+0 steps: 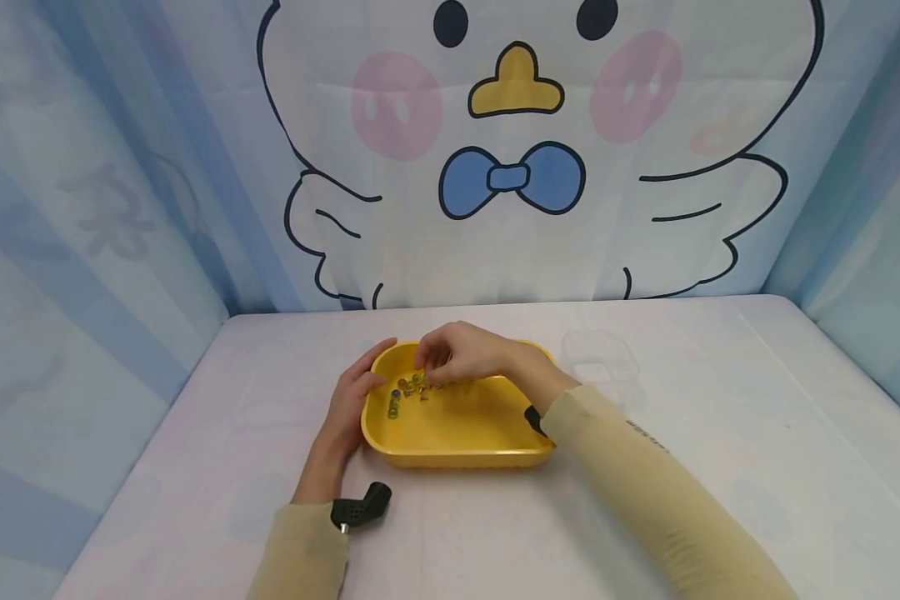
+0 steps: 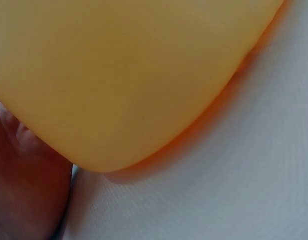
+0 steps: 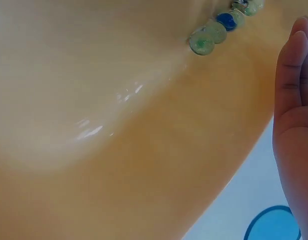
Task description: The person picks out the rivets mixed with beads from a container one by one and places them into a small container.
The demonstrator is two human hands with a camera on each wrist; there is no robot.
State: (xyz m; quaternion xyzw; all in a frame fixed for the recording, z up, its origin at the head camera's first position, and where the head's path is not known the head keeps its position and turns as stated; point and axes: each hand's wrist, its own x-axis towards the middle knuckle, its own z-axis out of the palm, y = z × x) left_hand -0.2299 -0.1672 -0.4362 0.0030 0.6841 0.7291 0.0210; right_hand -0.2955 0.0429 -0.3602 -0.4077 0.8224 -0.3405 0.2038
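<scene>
A yellow tray (image 1: 480, 429) lies on the table, holding several glass marbles (image 1: 395, 404) along its left and far sides. At the left rim, my left hand (image 1: 342, 408) grips the tray, thumb over the edge and fingers along the outside. My right hand (image 1: 468, 350) reaches down over the far left part of the tray with bent fingers, right by the marbles. Its fingertips hide what may lie between them. The right wrist view has a line of greenish and blue marbles (image 3: 201, 43) beside the tray wall. In the left wrist view the tray's corner (image 2: 119, 85) fills the top.
A pale cloth covers the table (image 1: 720, 467). Behind it hangs a curtain (image 1: 510, 258) printed with a cartoon bird, and more curtain stands at both sides. A black wrist camera (image 1: 363, 506) sticks out from the left sleeve, over the table near the tray's front left corner.
</scene>
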